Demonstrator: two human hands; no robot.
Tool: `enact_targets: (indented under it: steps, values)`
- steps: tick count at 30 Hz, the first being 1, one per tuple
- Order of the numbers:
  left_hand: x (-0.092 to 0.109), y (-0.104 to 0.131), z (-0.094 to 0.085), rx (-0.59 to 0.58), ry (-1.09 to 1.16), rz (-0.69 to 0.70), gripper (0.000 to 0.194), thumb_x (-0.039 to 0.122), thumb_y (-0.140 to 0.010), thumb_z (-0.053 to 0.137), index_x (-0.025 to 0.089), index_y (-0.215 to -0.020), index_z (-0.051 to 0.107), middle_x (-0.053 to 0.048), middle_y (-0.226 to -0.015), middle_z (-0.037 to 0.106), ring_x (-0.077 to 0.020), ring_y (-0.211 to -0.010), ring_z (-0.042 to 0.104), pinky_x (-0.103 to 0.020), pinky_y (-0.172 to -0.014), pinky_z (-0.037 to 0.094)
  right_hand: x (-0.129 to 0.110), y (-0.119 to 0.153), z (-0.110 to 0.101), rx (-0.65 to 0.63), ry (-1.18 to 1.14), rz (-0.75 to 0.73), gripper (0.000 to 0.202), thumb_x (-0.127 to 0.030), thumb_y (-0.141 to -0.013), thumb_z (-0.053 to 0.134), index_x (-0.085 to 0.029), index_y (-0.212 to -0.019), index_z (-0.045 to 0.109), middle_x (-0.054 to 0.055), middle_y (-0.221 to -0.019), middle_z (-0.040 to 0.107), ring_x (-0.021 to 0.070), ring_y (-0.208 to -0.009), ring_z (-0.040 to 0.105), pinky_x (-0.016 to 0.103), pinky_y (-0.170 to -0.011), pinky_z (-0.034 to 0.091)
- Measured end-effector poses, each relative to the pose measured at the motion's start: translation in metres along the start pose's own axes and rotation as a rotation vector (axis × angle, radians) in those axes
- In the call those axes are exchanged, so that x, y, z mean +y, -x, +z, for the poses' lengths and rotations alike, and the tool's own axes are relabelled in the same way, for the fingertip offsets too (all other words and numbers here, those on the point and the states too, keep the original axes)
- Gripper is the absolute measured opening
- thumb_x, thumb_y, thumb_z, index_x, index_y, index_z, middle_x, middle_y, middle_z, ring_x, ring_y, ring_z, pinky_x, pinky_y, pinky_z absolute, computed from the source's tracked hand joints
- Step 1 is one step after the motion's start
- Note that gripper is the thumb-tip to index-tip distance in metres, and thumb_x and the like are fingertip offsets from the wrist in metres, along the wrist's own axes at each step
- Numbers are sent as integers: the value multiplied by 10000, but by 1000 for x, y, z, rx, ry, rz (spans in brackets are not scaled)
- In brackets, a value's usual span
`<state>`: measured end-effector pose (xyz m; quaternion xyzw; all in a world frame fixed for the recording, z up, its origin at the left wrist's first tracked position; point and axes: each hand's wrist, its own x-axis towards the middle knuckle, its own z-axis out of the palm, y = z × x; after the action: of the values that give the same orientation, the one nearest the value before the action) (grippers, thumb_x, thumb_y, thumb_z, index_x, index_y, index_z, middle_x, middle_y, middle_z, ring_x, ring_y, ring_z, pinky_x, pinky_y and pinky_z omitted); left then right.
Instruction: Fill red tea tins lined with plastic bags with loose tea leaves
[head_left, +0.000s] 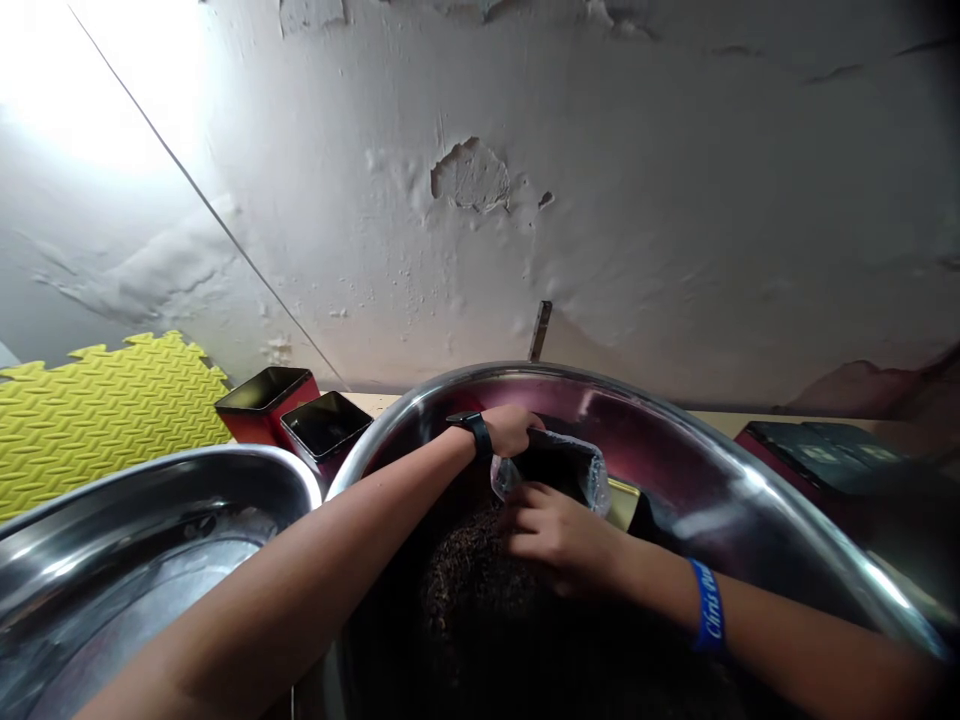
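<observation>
Inside a large round metal basin (739, 478) lies a heap of loose dark dried flakes (459, 565), resembling tea leaves. A clear plastic bag (598, 482) with an open mouth stands at the heap's far side; its inside is dark. My left hand (511, 430), with a black band at the wrist, is closed on the bag's far-left rim. At the near rim, just above the flakes, my right hand (559, 535) has curled fingers; their tips are in shadow. A yellowish-gold edge (624, 503) shows right of the bag, apparently part of a tin.
Left of the basin stands a second metal basin (300, 478). Two open red-and-black tins (304, 385) (328, 425) sit behind it, near a yellow foam mat (97, 420). Dark boxes (825, 450) lie at right. A peeling wall (637, 220) rises behind.
</observation>
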<state>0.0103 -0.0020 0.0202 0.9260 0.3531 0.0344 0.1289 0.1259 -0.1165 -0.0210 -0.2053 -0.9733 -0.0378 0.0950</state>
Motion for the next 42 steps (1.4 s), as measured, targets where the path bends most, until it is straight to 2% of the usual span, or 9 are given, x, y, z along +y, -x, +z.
enact_targets:
  steps: [4, 9, 21, 23, 26, 30, 34, 38, 42]
  values:
    - [-2, -3, 3, 33, 0, -2, 418, 108, -670, 423, 235, -1026, 601, -20, -892, 639, -154, -805, 567, -198, -646, 415, -17, 2, 18, -53, -112, 0, 237, -206, -743, 468, -207, -958, 569, 41, -1035, 554, 189, -1052, 409, 433, -1006, 167]
    - [-6, -3, 4, 64, -4, -19, 363, 124, -672, 422, 227, -958, 621, -28, -854, 638, -161, -774, 566, -219, -642, 419, -24, 5, 26, -202, -484, 154, 430, -307, -697, 544, -201, -1112, 514, 52, -1166, 473, 164, -1047, 439, 272, -883, 369]
    - [0, 4, -5, 48, 43, -62, 373, 128, -682, 427, 219, -995, 608, -38, -914, 634, -160, -804, 565, -214, -648, 417, -23, -4, -29, -930, -601, 134, 721, -497, -468, 690, -227, -1121, 541, 38, -1096, 580, 221, -959, 545, 292, -818, 415]
    - [1, 4, -4, 39, 38, -65, 388, 124, -678, 428, 225, -1009, 602, -32, -917, 634, -157, -806, 564, -209, -644, 417, -22, -1, -26, -926, -623, 175, 668, -494, -483, 681, -228, -1085, 568, 28, -1037, 609, 208, -891, 571, 279, -763, 434]
    - [2, 4, -4, 31, 28, -51, 390, 115, -672, 425, 217, -1002, 606, -29, -916, 635, -155, -809, 561, -206, -654, 417, -17, 4, -17, -725, -651, 207, 507, -457, -595, 625, -239, -1052, 591, 11, -1004, 615, 178, -865, 572, 257, -756, 427]
    - [2, 4, -4, 37, 26, -52, 389, 113, -670, 420, 212, -993, 613, -32, -908, 636, -153, -798, 562, -207, -651, 413, -7, 11, -2, -398, -466, 288, 623, -462, -630, 590, -255, -1206, 469, 57, -1304, 385, 262, -1155, 374, 345, -949, 295]
    - [-1, 2, -3, 37, 32, -52, 396, 108, -664, 421, 216, -994, 612, -30, -901, 637, -153, -795, 563, -207, -645, 411, 0, 14, 9, -498, -392, 390, 969, -527, -485, 653, -225, -1325, 278, 129, -1359, 257, 353, -1198, 273, 434, -942, 286]
    - [-4, 1, -3, 36, 36, -24, 386, 105, -659, 419, 214, -971, 619, -29, -885, 640, -157, -785, 564, -211, -644, 415, -2, 11, 7, -591, -422, 229, 713, -520, -498, 643, -254, -1147, 514, 75, -1156, 472, 278, -997, 478, 363, -790, 412]
    - [-3, 2, -4, 37, 44, -32, 383, 106, -656, 427, 207, -973, 617, -33, -884, 638, -153, -783, 564, -199, -625, 409, -11, 7, -1, -616, -413, 189, 487, -395, -641, 589, -251, -1104, 551, 52, -1027, 555, 192, -798, 556, 273, -624, 427]
